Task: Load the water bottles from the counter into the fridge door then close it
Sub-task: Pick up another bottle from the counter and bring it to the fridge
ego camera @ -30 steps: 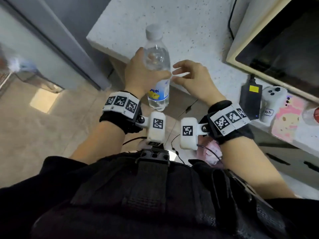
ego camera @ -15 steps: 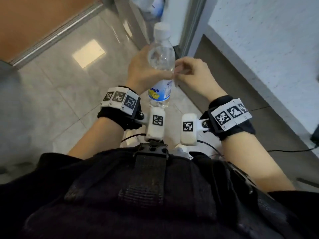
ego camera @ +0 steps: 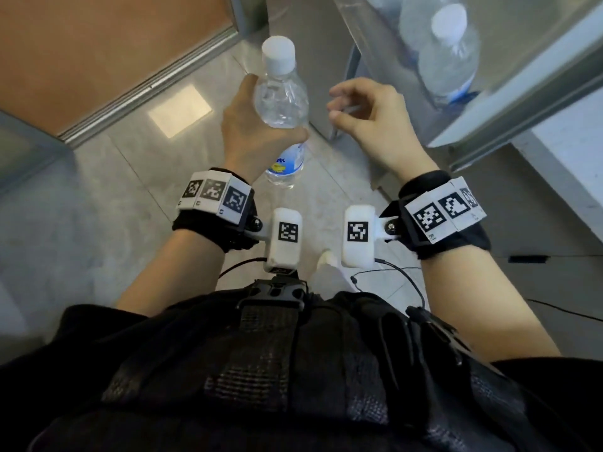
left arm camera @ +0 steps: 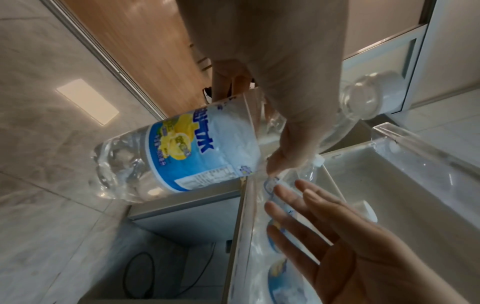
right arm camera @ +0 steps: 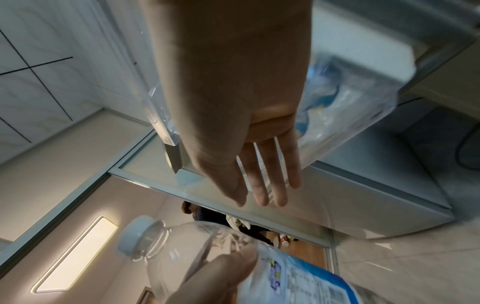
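My left hand (ego camera: 261, 122) grips a clear water bottle (ego camera: 281, 99) with a white cap and a blue and yellow label (left arm camera: 197, 148), upright in the air over the floor. The thumb wraps its front and the fingers curl round the far side. My right hand (ego camera: 339, 104) hovers just right of the bottle without touching it, fingers relaxed and nearly straight (right arm camera: 265, 176), holding nothing. The open fridge door's clear shelf (ego camera: 375, 40) is up and to the right, with other bottles (ego camera: 447, 60) standing in it.
The white speckled counter edge (ego camera: 574, 148) lies at the far right, below the fridge door's edge (ego camera: 509, 119). Grey tiled floor (ego camera: 98, 207) spreads to the left, meeting a metal threshold and wood flooring (ego camera: 98, 53). Cables run over the floor by my right side.
The view has swung from the counter to the open fridge door. My left hand has carried the bottle along, and my right hand has come off its side and moved right.
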A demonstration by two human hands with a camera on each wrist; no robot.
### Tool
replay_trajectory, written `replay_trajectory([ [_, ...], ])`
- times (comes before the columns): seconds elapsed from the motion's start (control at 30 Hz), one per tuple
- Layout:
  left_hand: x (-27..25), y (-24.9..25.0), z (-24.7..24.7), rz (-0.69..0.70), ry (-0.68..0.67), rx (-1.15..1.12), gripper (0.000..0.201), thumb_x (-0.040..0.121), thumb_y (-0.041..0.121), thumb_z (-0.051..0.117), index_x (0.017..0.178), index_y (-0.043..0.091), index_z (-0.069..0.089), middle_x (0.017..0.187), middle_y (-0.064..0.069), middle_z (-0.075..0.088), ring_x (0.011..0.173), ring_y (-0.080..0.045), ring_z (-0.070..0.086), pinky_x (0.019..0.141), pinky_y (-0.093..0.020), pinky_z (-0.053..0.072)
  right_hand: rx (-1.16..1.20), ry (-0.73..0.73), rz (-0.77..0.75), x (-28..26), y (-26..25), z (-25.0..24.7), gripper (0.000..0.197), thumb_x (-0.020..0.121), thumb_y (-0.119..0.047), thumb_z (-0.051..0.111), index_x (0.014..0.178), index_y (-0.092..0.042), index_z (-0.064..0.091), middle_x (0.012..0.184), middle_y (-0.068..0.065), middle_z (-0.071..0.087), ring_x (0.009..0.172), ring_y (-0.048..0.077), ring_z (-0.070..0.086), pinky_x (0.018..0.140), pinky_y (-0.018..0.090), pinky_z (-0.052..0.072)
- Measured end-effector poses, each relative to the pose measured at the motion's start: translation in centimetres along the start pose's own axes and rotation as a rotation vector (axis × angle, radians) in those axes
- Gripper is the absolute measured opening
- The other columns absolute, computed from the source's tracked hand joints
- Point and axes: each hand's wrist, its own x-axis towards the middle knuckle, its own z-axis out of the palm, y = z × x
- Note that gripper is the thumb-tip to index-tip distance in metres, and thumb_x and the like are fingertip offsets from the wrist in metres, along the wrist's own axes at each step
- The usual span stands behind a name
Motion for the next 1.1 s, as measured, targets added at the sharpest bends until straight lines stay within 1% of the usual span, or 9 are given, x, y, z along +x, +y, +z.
replay_trajectory([
  [0.13, 4.9, 0.8, -1.1, 0.068, 0.034, -0.093, 0.065, 0.049, 0.036, 0.081, 0.106, 0.014, 0.057, 0.096, 0.006, 0.067, 0.086, -0.013, 0.064, 0.082, -0.032, 0.056, 0.031, 0.067, -0.063, 5.0, -2.4, 1.0, 0.026, 0.075, -0.012, 0.062, 0.102, -0.01, 0.063, 0.086, 0.002, 0.065, 0.081, 0.009, 0.062, 0.081, 0.025, 0.052],
  [0.27, 11.0, 1.8, -1.6, 0.209, -0.014, -0.099, 0.07, 0.051, 0.039, 0.081, 0.109, 0.009, 0.056, 0.101, -0.003, 0.069, 0.092, -0.02, 0.065, 0.084, -0.043, 0.055, 0.047, 0.165, -0.102, 10.6, -3.8, 1.2, 0.025, 0.078, -0.008, 0.059, 0.102, -0.009, 0.062, 0.088, 0.0, 0.065, 0.078, 0.006, 0.06, 0.072, 0.014, 0.049],
  [0.4, 17.5, 3.3, -2.1, 0.24, -0.026, -0.1, 0.074, 0.05, 0.041, 0.081, 0.111, 0.011, 0.053, 0.105, -0.002, 0.067, 0.096, -0.022, 0.065, 0.086, -0.047, 0.055, 0.04, 0.329, -0.174, 16.5, -6.0, 1.1, 0.022, 0.077, -0.003, 0.055, 0.095, -0.011, 0.065, 0.082, 0.0, 0.066, 0.078, 0.008, 0.064, 0.069, 0.015, 0.051],
  [0.53, 23.3, 4.6, -2.4, 0.253, -0.026, -0.112, 0.075, 0.049, 0.044, 0.079, 0.111, 0.012, 0.054, 0.106, 0.001, 0.067, 0.097, -0.017, 0.065, 0.089, -0.043, 0.055, -0.016, 0.52, -0.208, 21.6, -7.6, 0.4, 0.019, 0.074, -0.004, 0.056, 0.088, -0.006, 0.068, 0.074, -0.007, 0.065, 0.072, 0.005, 0.065, 0.071, 0.014, 0.052],
  [0.63, 26.8, 5.9, -2.2, 0.273, -0.031, -0.177, 0.077, 0.05, 0.04, 0.082, 0.114, 0.009, 0.053, 0.105, 0.001, 0.067, 0.097, -0.016, 0.065, 0.091, -0.038, 0.055, -0.152, 0.477, -0.091, 24.1, -8.2, -0.1, 0.02, 0.073, -0.009, 0.058, 0.09, -0.008, 0.069, 0.081, -0.005, 0.068, 0.078, 0.005, 0.064, 0.076, 0.014, 0.05],
  [0.73, 30.0, 7.2, -1.4, 0.31, -0.076, -0.233, 0.074, 0.053, 0.034, 0.086, 0.114, 0.01, 0.053, 0.098, 0.007, 0.063, 0.095, -0.013, 0.064, 0.089, -0.031, 0.055, -0.326, 0.374, 0.095, 25.8, -7.9, -0.5, 0.023, 0.074, -0.021, 0.069, 0.097, -0.015, 0.07, 0.097, 0.0, 0.072, 0.089, 0.014, 0.063, 0.083, 0.026, 0.049],
  [0.83, 33.3, 8.7, -0.2, 0.376, -0.193, -0.277, 0.066, 0.053, 0.034, 0.086, 0.108, 0.014, 0.054, 0.097, 0.01, 0.063, 0.095, -0.011, 0.064, 0.088, -0.026, 0.054, -0.465, 0.303, 0.289, 27.0, -8.0, -0.5, 0.035, 0.062, -0.03, 0.076, 0.096, -0.021, 0.069, 0.102, 0.004, 0.07, 0.098, 0.022, 0.062, 0.088, 0.035, 0.051],
  [1.0, 36.7, 10.5, 1.7, 0.459, -0.364, -0.401, 0.075, 0.054, 0.032, 0.087, 0.114, 0.003, 0.054, 0.106, -0.003, 0.066, 0.101, -0.017, 0.064, 0.091, -0.029, 0.055, -0.478, 0.396, 0.508, 27.4, -8.4, -0.1, 0.027, 0.056, -0.03, 0.073, 0.082, -0.027, 0.069, 0.098, 0.008, 0.069, 0.093, 0.027, 0.062, 0.086, 0.041, 0.054],
  [1.1, 37.5, 11.4, 3.2, 0.515, -0.413, -0.444, 0.078, 0.053, 0.034, 0.087, 0.115, 0.0, 0.054, 0.109, -0.008, 0.065, 0.105, -0.019, 0.063, 0.095, -0.037, 0.053, -0.464, 0.44, 0.598, 27.4, -9.2, -0.2, 0.029, 0.059, -0.029, 0.074, 0.087, -0.026, 0.069, 0.104, 0.006, 0.068, 0.097, 0.025, 0.061, 0.088, 0.041, 0.053],
])
